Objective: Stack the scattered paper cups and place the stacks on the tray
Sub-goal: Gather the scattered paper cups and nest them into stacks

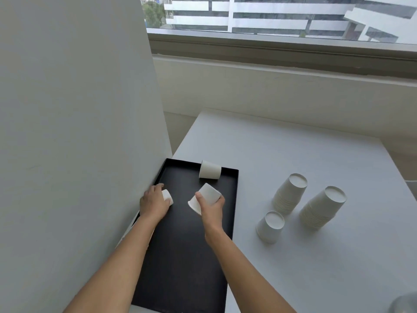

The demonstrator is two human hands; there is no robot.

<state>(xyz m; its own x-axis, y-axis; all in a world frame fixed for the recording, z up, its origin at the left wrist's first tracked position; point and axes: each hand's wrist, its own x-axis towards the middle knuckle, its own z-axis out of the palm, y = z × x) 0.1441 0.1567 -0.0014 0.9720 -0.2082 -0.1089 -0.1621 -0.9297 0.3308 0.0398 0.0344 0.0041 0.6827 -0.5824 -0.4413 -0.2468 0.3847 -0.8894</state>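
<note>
A black tray [180, 256] lies at the left of the white table. My right hand [212, 208] grips a white paper cup [207, 194], tilted, over the middle of the tray. My left hand [153, 203] closes over another white cup [168, 196] at the tray's left edge, mostly hidden by my fingers. A third cup [209, 169] lies on its side at the tray's far edge. To the right on the table stand two tall upside-down cup stacks [290, 193] [322, 207] and a single upside-down cup [270, 227].
A white wall [74, 132] rises directly left of the tray. The white table [293, 150] stretches behind and right of the stacks. A window sill [282, 71] runs beyond the table. A blurred grey object [404, 304] sits at the bottom right corner.
</note>
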